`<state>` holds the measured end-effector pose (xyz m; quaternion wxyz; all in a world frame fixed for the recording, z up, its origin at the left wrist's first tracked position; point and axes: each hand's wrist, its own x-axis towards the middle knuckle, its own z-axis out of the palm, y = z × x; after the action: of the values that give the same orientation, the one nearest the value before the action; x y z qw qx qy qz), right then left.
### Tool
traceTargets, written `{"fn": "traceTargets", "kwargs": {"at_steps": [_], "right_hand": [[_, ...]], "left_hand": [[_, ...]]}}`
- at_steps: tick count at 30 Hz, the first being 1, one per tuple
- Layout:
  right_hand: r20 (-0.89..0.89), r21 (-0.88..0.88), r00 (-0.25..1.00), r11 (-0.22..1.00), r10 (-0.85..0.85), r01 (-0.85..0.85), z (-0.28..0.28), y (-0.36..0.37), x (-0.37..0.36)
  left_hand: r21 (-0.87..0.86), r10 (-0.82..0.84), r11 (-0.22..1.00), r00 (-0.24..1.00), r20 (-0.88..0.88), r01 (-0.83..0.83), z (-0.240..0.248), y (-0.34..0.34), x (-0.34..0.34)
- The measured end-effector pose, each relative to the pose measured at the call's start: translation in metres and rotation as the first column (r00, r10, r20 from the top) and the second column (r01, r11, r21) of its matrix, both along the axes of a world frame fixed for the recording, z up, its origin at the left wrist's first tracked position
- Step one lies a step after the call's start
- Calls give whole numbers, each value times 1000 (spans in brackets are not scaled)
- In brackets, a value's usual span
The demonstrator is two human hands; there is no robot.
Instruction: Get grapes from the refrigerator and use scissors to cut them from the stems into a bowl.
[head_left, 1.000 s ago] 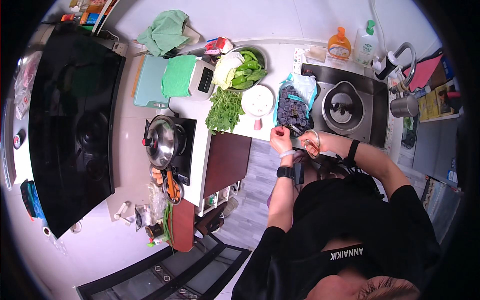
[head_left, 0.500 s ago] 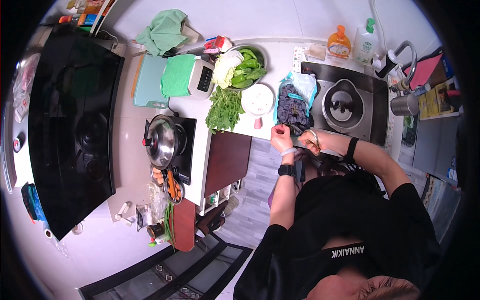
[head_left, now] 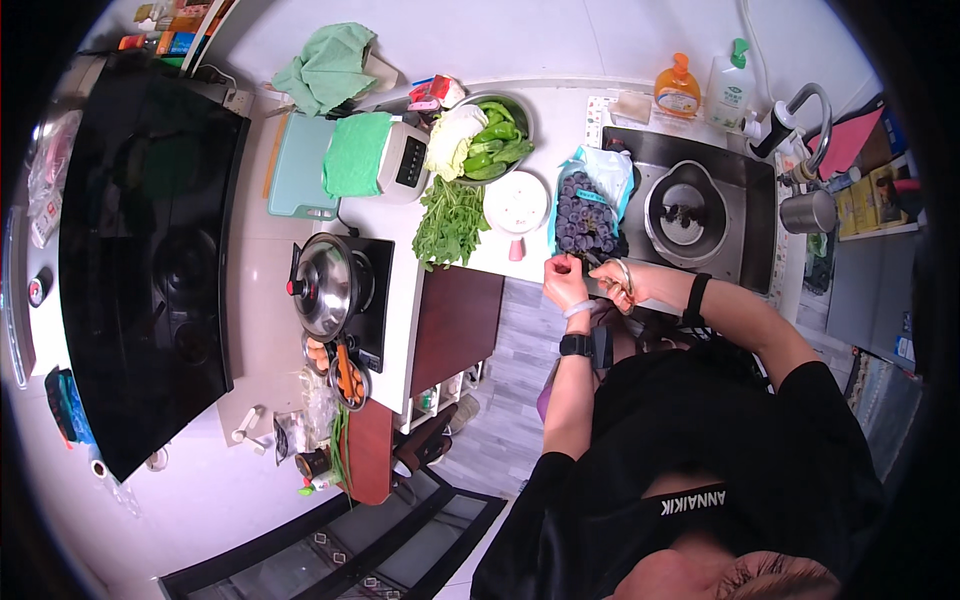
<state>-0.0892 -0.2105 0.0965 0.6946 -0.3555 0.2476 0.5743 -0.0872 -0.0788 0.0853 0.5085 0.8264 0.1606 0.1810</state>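
Farthest left of the sink (head_left: 755, 185), a large dark glossy panel (head_left: 150, 270) fills that side of the view. Next, nearer the sink but well to its left, stand a pale blue cutting board (head_left: 302, 170) and a lidded pan (head_left: 325, 285) on a black stove (head_left: 376, 310). Closer to the sink's left come leafy greens (head_left: 447, 225), a metal bowl (head_left: 528, 112) with green peppers (head_left: 500, 140), and a white round object (head_left: 515, 198) with a pink handle.

Just off the sink's near left corner is the person's left hand (head_left: 566, 284), thumb and fingers drawn together; whether anything is pinched there cannot be told. The bag of dark grapes (head_left: 588, 215) lies along the sink's left edge, its near end by both hands. Beside that same corner, the right hand (head_left: 620, 284) is curled around the looped metal handles of what look like scissors (head_left: 628, 270); how far the blades are parted cannot be made out.

Inside the sink sits a pot (head_left: 718, 225) with dark pieces in it. Behind the sink's far right corner rises a curved faucet (head_left: 826, 118).
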Motion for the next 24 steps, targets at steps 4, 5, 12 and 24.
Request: {"fn": "traceTargets", "kwargs": {"at_steps": [4, 5, 12, 24], "right_hand": [[22, -11, 1000, 1000, 6, -5, -1, 1, 0], [23, -11, 1000, 1000, 5, -5, -2, 0, 0], [-1, -33, 998, 998, -62, 62, -4, 2, -4], [-62, 50, 995, 996, -77, 80, -8, 3, -9]], "left_hand": [[-51, 6, 999, 1000, 10, -5, -4, 2, 3], [-51, 5, 999, 1000, 11, -5, -5, 1, 3], [-45, 27, 999, 1000, -1, -27, -5, -1, 3], [-24, -4, 1000, 1000, -2, 4, -1, -1, 3]]}}
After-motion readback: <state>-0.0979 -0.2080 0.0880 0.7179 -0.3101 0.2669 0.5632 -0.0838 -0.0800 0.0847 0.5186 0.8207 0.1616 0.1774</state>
